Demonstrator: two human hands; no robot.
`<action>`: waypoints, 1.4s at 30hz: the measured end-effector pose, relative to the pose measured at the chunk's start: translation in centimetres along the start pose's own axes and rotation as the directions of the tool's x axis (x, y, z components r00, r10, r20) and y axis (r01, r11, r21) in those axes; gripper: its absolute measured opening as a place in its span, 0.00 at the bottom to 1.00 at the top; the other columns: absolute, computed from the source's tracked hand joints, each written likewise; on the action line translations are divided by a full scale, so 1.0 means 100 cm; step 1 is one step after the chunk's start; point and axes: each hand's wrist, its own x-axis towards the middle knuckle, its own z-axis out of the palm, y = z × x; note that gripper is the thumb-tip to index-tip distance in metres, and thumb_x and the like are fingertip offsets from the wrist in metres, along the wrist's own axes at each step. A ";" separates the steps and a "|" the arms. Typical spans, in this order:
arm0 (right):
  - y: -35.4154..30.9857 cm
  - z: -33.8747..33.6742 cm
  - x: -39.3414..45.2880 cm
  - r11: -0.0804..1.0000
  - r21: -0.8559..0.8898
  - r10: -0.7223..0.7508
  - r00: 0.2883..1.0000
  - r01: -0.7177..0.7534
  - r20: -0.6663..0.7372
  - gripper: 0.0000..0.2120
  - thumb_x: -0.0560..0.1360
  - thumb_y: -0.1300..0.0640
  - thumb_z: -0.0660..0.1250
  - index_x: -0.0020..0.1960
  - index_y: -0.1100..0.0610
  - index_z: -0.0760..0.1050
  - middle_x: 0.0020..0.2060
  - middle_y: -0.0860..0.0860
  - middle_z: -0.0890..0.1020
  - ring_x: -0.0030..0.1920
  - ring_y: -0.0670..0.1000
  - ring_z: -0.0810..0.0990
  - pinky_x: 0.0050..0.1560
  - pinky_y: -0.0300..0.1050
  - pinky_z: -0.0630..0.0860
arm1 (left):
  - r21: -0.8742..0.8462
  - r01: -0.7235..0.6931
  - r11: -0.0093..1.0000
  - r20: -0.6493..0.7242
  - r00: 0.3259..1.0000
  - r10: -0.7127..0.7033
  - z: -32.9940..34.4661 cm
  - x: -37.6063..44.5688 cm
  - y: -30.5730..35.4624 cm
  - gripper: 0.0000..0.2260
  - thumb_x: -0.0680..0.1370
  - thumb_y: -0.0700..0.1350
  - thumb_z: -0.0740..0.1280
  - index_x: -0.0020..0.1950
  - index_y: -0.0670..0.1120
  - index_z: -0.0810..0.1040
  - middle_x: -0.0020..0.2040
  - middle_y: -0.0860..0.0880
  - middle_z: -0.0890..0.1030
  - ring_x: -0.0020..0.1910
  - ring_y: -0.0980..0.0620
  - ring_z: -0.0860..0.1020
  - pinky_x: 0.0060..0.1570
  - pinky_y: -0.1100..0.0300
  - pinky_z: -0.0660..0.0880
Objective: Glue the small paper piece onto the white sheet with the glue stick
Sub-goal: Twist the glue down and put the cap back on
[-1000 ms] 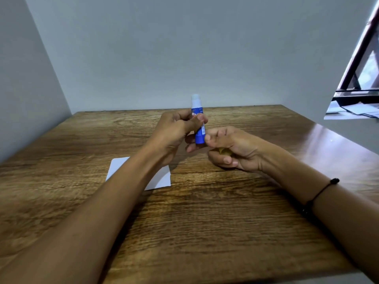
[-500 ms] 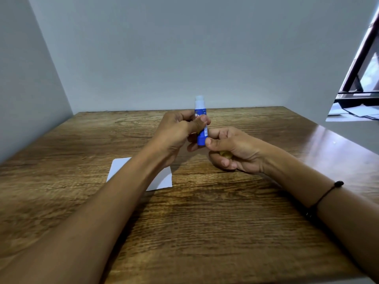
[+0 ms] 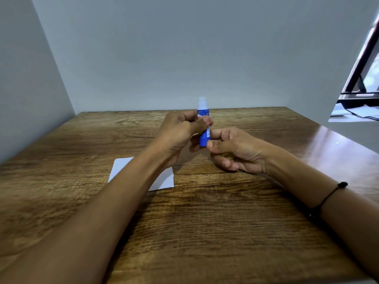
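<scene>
Between both hands' fingers [image 3: 205, 121], glue stick [image 3: 203, 111]

glue stick [image 3: 204, 128] upright between both hands above table [image 3: 205, 232], sheet [image 3: 164, 179] left below

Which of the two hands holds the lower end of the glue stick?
The right hand; it pinches the glue stick at its base, while the left hand grips higher.

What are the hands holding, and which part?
Both hold the blue glue stick, upright. The left hand grips its upper body; the right hand pinches its bottom end. Something yellowish sits in the right palm, unclear what.
</scene>
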 end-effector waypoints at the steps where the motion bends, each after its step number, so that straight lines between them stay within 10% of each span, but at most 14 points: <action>1: 0.000 0.000 0.000 1.000 0.000 -0.002 1.000 0.002 0.007 0.13 0.77 0.66 0.56 0.60 0.71 0.67 0.22 0.46 0.81 0.14 0.41 0.68 0.15 0.29 0.62 | -0.002 0.007 1.000 -0.002 1.000 -0.007 0.000 0.000 0.000 0.05 0.75 0.40 0.65 0.41 0.40 0.79 0.25 0.53 0.77 0.21 0.57 0.73 0.22 0.62 0.65; 10: 0.005 0.001 0.005 0.999 0.033 -0.026 0.988 0.032 -0.153 0.04 0.74 0.66 0.63 0.49 0.65 0.74 0.34 0.51 0.84 0.15 0.42 0.68 0.14 0.30 0.61 | 0.007 -0.016 1.000 -0.026 1.000 0.016 -0.001 0.001 0.000 0.05 0.74 0.39 0.65 0.40 0.41 0.79 0.36 0.49 0.80 0.26 0.62 0.76 0.24 0.71 0.70; 16: 0.000 0.000 -0.001 1.000 0.014 -0.023 1.000 0.023 0.001 0.13 0.79 0.64 0.54 0.61 0.69 0.67 0.23 0.44 0.82 0.15 0.40 0.69 0.15 0.29 0.63 | -0.017 0.009 1.000 -0.029 1.000 -0.010 -0.002 0.001 0.001 0.05 0.75 0.40 0.65 0.41 0.41 0.79 0.23 0.55 0.79 0.21 0.60 0.73 0.20 0.65 0.66; 42: 0.003 0.000 0.004 1.000 -0.004 -0.016 1.000 0.016 -0.023 0.09 0.78 0.64 0.56 0.56 0.65 0.69 0.20 0.45 0.80 0.14 0.41 0.68 0.14 0.29 0.61 | 0.005 0.024 1.000 -0.039 0.999 -0.024 -0.001 -0.001 0.002 0.05 0.74 0.41 0.66 0.39 0.42 0.79 0.36 0.46 0.78 0.23 0.60 0.74 0.22 0.66 0.67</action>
